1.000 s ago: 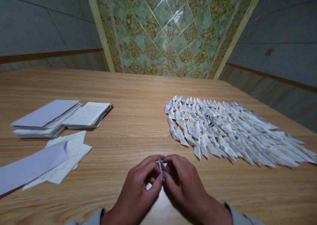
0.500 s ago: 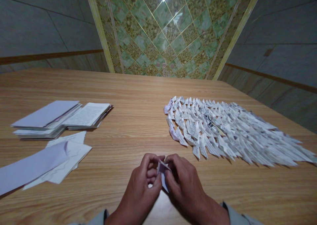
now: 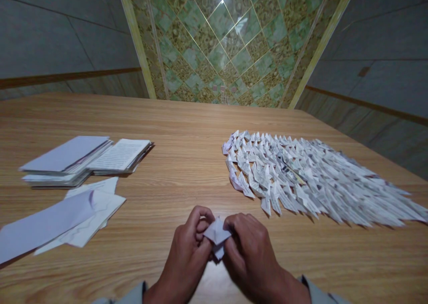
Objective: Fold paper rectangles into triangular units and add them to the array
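A small folded piece of white paper [image 3: 217, 232] is held between both hands, just above the table's near part. My left hand [image 3: 191, 241] pinches its left corner, fingers curled behind it. On the other side, my right hand [image 3: 249, 241] grips the right corner between thumb and bent forefinger. The paper has a pointed top and a diamond-like front face, with a lower flap showing beneath. Many folded paper boats [image 3: 284, 174] stand in close rows to the right, beyond my right hand.
Stacked paper sheets [image 3: 67, 154] and a smaller printed stack [image 3: 122, 154] lie at the left. Nearer, a long pale strip of paper [image 3: 50, 221] overlaps loose torn sheets [image 3: 96, 219]. The wooden table [image 3: 177, 130] reaches back to a tiled wall [image 3: 230, 50].
The folded paper has opened out from a narrow, upright shape into a wider diamond-like one. My hands have moved slightly apart, still gripping it.
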`<state>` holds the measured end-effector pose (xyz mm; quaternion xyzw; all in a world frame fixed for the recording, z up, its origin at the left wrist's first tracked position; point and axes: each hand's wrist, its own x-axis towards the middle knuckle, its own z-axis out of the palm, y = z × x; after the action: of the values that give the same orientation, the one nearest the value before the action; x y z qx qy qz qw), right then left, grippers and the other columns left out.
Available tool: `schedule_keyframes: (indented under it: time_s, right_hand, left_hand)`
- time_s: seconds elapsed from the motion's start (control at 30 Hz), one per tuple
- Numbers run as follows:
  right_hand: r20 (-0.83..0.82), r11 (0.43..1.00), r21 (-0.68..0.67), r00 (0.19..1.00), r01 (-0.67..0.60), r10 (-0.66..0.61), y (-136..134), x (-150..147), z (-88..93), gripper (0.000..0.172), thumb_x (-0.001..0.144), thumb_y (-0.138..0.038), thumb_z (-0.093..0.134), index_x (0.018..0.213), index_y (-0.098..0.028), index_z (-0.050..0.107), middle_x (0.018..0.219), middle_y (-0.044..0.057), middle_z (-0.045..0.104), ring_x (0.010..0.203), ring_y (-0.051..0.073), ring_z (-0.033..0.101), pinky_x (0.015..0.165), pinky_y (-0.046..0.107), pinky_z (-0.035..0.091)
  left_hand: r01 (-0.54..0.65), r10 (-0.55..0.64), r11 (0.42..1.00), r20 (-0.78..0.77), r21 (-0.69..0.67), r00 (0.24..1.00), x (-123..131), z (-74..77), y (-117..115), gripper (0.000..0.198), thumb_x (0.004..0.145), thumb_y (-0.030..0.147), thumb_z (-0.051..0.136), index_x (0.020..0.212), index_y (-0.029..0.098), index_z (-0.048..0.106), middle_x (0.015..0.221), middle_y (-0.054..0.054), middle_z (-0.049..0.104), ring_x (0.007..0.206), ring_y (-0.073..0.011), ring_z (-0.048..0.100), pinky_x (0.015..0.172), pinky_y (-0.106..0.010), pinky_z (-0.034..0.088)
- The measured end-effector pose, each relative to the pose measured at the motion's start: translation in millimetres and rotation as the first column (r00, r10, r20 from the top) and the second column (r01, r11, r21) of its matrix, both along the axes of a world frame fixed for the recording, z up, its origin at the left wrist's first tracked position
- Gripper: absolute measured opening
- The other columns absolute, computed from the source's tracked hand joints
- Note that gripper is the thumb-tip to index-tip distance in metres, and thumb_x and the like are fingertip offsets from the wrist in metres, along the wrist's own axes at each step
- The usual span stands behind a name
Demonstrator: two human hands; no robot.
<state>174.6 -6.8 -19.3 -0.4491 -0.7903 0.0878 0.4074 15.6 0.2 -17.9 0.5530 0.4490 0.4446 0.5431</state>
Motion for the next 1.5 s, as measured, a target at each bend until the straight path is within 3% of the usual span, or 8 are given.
schedule_keyframes:
  time_s: [0.13, 0.4, 0.53, 0.63, 0.73, 1.03, 1.3, 1.5]
  right_hand:
    - [-0.008, 1.000, -0.009, 1.000, 0.010, -0.010, 1, 1, -0.7, 0.015, 0.084, -0.007, 0.047, 0.085, -0.021, 0.052, 0.071, 0.000, 0.059, 0.063, 0.018, 0.051, 0.061, 0.031, 0.031]
    - [0.008, 1.000, 0.008, 1.000, -0.008, 0.008, 0, 1, 0.8, 0.016, 0.085, -0.007, 0.046, 0.084, -0.021, 0.052, 0.070, 0.000, 0.058, 0.063, 0.017, 0.049, 0.061, 0.031, 0.030]
    - [0.024, 0.999, 0.006, 0.999, -0.032, 0.032, -1, 1, 1.5, 0.015, 0.085, -0.008, 0.048, 0.089, -0.021, 0.051, 0.073, 0.000, 0.057, 0.065, 0.018, 0.050, 0.063, 0.031, 0.031]
    - [-0.011, 1.000, 0.024, 1.000, 0.019, -0.019, 0, 0, 1.9, 0.009, 0.085, -0.015, 0.053, 0.089, -0.021, 0.049, 0.075, 0.001, 0.056, 0.068, 0.019, 0.051, 0.063, 0.031, 0.031]
    - [-0.014, 0.996, 0.060, 0.998, 0.062, -0.062, 1, -1, 2.7, 0.007, 0.086, -0.019, 0.055, 0.088, -0.021, 0.049, 0.073, 0.001, 0.056, 0.066, 0.019, 0.051, 0.061, 0.030, 0.031]
    - [-0.006, 0.990, 0.122, 0.998, 0.068, -0.068, 4, -3, 5.9, 0.004, 0.089, -0.019, 0.054, 0.090, -0.021, 0.051, 0.071, 0.001, 0.057, 0.063, 0.019, 0.052, 0.061, 0.031, 0.033]
    - [-0.174, 0.974, -0.176, 0.978, -0.144, 0.113, 2, -1, 4.3, 0.026, 0.084, -0.013, 0.051, 0.109, -0.021, 0.051, 0.092, 0.005, 0.062, 0.081, 0.021, 0.058, 0.070, 0.032, 0.042]
    - [-0.584, 0.791, -0.484, 0.811, -0.374, 0.026, 1, 3, 16.4, 0.029, 0.095, -0.032, 0.049, 0.121, -0.021, 0.053, 0.099, 0.005, 0.061, 0.087, 0.020, 0.059, 0.074, 0.032, 0.049]
  left_hand:
    - [-0.055, 0.057, 0.993, -0.024, 0.100, 0.998, -2, 5.1, 0, 0.010, 0.077, 0.012, 0.057, 0.074, 0.021, 0.054, 0.057, 0.007, 0.057, 0.049, -0.0107, 0.057, 0.047, -0.017, 0.041]
    - [0.016, -0.018, 1.000, 0.062, 0.020, 0.998, -4, 0.8, -1, 0.005, 0.085, 0.018, 0.056, 0.082, 0.022, 0.055, 0.060, 0.005, 0.061, 0.050, -0.0132, 0.059, 0.049, -0.020, 0.046]
    - [-0.064, 0.081, 0.979, -0.080, 0.195, 0.993, -8, -4.1, -3, 0.009, 0.084, 0.016, 0.058, 0.079, 0.023, 0.056, 0.061, 0.005, 0.059, 0.051, -0.0125, 0.056, 0.049, -0.019, 0.042]
    - [0.014, 0.058, 0.947, -0.214, 0.321, 0.975, -12, -12.5, -8, 0.011, 0.086, 0.014, 0.059, 0.084, 0.025, 0.057, 0.065, 0.004, 0.064, 0.053, -0.0134, 0.058, 0.053, -0.021, 0.043]
    - [0.088, 0.019, 0.932, -0.290, 0.351, 0.957, -13, -19.7, -13, 0.014, 0.087, 0.013, 0.060, 0.084, 0.026, 0.057, 0.063, 0.004, 0.066, 0.051, -0.0143, 0.060, 0.054, -0.022, 0.043]
    - [0.043, 0.077, 0.915, -0.279, 0.401, 0.957, -9, -16.2, -12, 0.015, 0.086, 0.011, 0.058, 0.087, 0.026, 0.057, 0.064, 0.005, 0.066, 0.049, -0.0130, 0.059, 0.050, -0.020, 0.042]
    - [-0.059, 0.166, 0.911, -0.233, 0.408, 0.958, -12, -7.4, -1, 0.012, 0.088, 0.016, 0.057, 0.079, 0.024, 0.059, 0.061, 0.005, 0.063, 0.049, -0.0129, 0.057, 0.049, -0.020, 0.043]
    - [0.015, 0.166, 0.850, -0.296, 0.526, 0.940, -19, -5.7, 0, 0.019, 0.090, 0.009, 0.052, 0.080, 0.025, 0.055, 0.063, 0.005, 0.064, 0.050, -0.0117, 0.059, 0.052, -0.019, 0.044]
